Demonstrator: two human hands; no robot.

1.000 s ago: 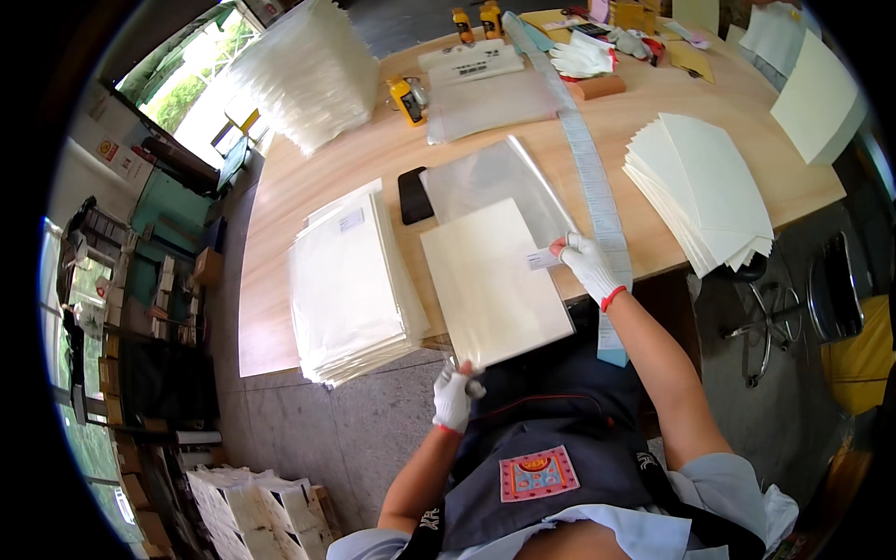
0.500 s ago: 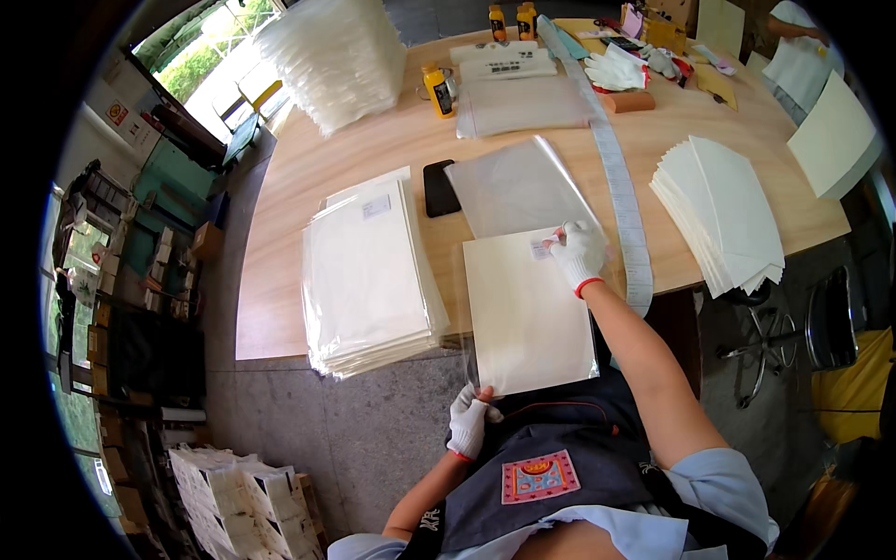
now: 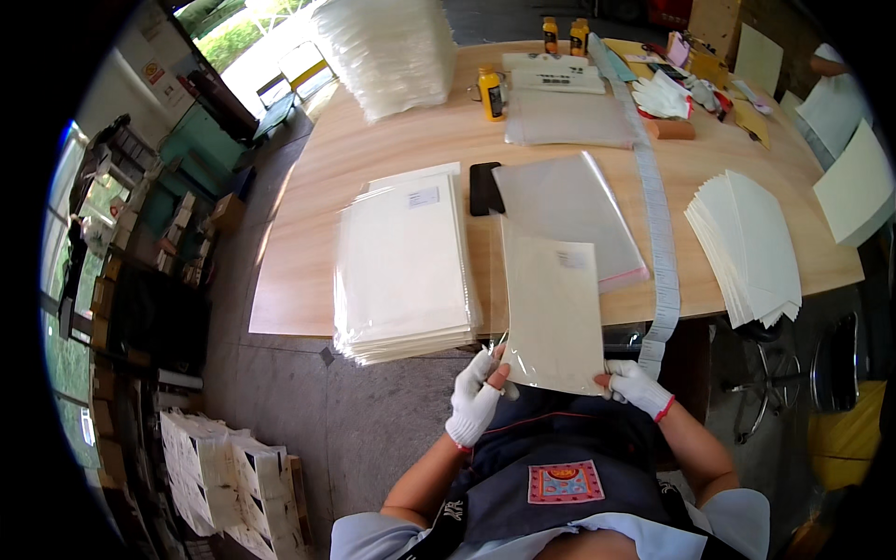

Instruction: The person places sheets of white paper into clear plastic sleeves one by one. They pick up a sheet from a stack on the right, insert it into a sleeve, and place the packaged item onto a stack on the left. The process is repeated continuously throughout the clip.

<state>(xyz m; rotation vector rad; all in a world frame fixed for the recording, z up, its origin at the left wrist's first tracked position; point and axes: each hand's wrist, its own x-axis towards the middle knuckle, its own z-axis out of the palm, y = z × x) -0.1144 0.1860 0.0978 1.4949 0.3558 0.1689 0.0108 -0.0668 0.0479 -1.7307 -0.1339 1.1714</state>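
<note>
A cream sheet in a clear plastic sleeve point(image 3: 555, 313), with a small white label near its top, is tilted between my hands at the table's front edge. My left hand point(image 3: 475, 397), in a white glove with bare fingertips showing, grips its lower left edge. On the lower right corner, my right hand point(image 3: 638, 386), gloved alike, pinches the sleeve. To the left lies a stack of sleeved cream sheets point(image 3: 401, 266), the top one labelled. Flat clear plastic sleeves point(image 3: 569, 201) rest behind the held one, beside a black phone point(image 3: 485, 189).
A strip of white labels point(image 3: 661, 243) runs down the table and hangs over its front edge. Fanned cream sheets point(image 3: 747, 243) lie at the right. A tall pile of clear plastic point(image 3: 383, 56), a yellow bottle point(image 3: 490, 93) and spare gloves point(image 3: 663, 95) stand farther back. A wheeled chair point(image 3: 831, 364) is at right.
My right hand has moved from the label at the sheet's top down to its lower right corner. The sleeved sheet now tilts more steeply, and the view has shifted.
</note>
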